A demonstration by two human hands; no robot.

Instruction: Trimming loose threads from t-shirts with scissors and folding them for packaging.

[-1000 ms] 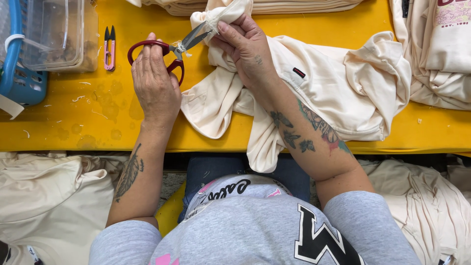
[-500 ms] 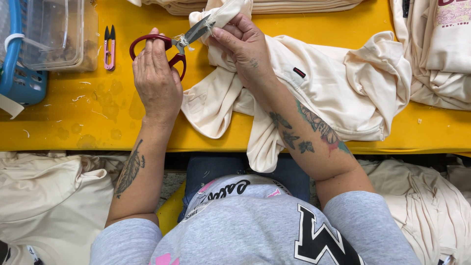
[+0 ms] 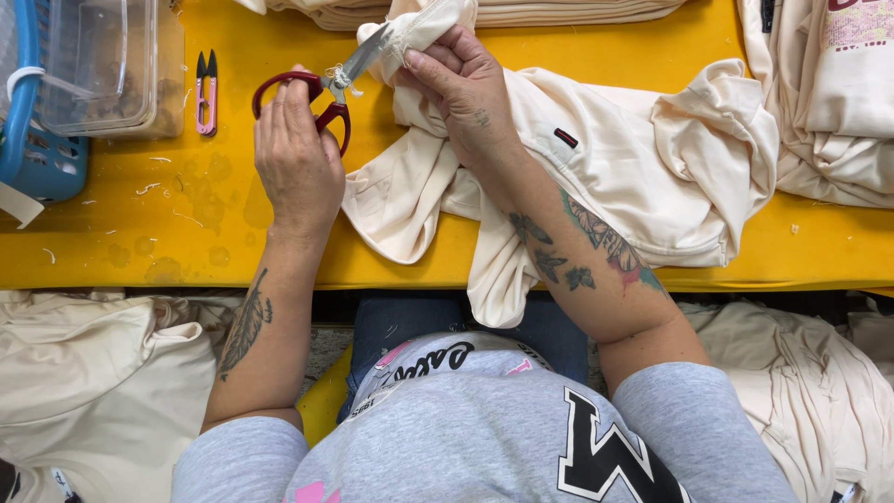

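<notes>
The cream garment [image 3: 596, 177] lies spread across the middle of the yellow table [image 3: 652, 56], with one fold hanging over the near edge toward the person's lap. A bunched portion of the fabric is raised at the far side of the table, where the right hand [image 3: 466, 93] is closed around it, thumb and fingers pinching the cloth together.

The red-handled scissors [image 3: 326, 88] are held in the left hand [image 3: 296, 158], whose fingers are closed through and around the handle loops. The blades point up and to the right, and their tips meet the pinched fabric just beside the right hand's fingers. Whether the blades are parted cannot be told.

To the left of the scissors, a small pink thread snipper [image 3: 206, 91] lies flat on the table, apart from both hands. Beside it stands a clear plastic container [image 3: 102, 65], and a blue basket [image 3: 37, 140] sits at the far left edge. Short thread scraps are scattered on the table surface near the left hand.

More cream garments are stacked at the far edge [image 3: 521, 11], piled at the right [image 3: 829, 112], and heaped below the table on both sides.
</notes>
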